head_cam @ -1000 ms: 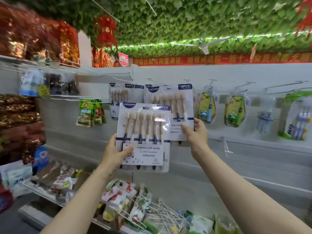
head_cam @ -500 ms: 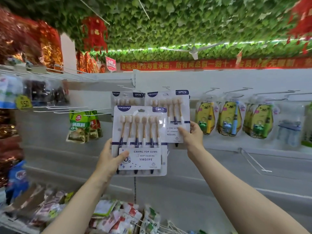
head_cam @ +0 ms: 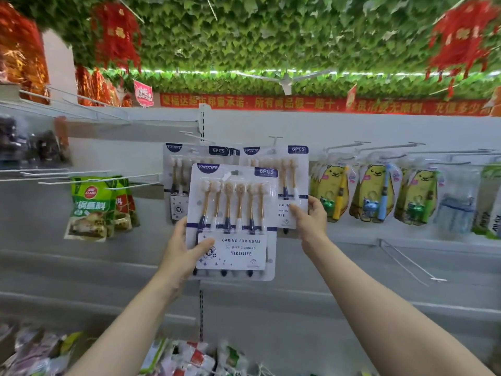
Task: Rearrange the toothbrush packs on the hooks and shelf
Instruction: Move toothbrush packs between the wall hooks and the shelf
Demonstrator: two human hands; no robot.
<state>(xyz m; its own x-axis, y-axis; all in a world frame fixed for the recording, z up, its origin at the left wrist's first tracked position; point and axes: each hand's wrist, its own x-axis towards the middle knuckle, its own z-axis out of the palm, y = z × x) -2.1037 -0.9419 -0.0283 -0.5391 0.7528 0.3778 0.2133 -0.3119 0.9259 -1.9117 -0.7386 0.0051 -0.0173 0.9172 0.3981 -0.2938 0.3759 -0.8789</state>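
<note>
I am looking up at a white shop wall lined with wire hooks. My left hand (head_cam: 187, 251) holds a six-brush toothbrush pack (head_cam: 233, 221) in front of the wall, off any hook; the thumb presses its printed card and the fingers are clamped round its left edge. My right hand (head_cam: 311, 218) pinches the lower right corner of a matching hanging pack (head_cam: 273, 180), which is on a hook (head_cam: 275, 138).

To do this step well, I judge I should steady the hanging pack, lift the loose pack until its top slot meets the hook tip, then slide it straight back so that the card does not tear.

Each clear blister pack holds six gold-handled brushes standing side by side, heads up. A second stack of the same packs (head_cam: 187, 164) hangs just to the left. To the right, yellow bear-shaped packs (head_cam: 329, 191) each hold one child's brush and a small figure. Green sauce packets (head_cam: 90, 207) hang far left, and blurred packets lie on the shelf (head_cam: 189, 356) below
</note>
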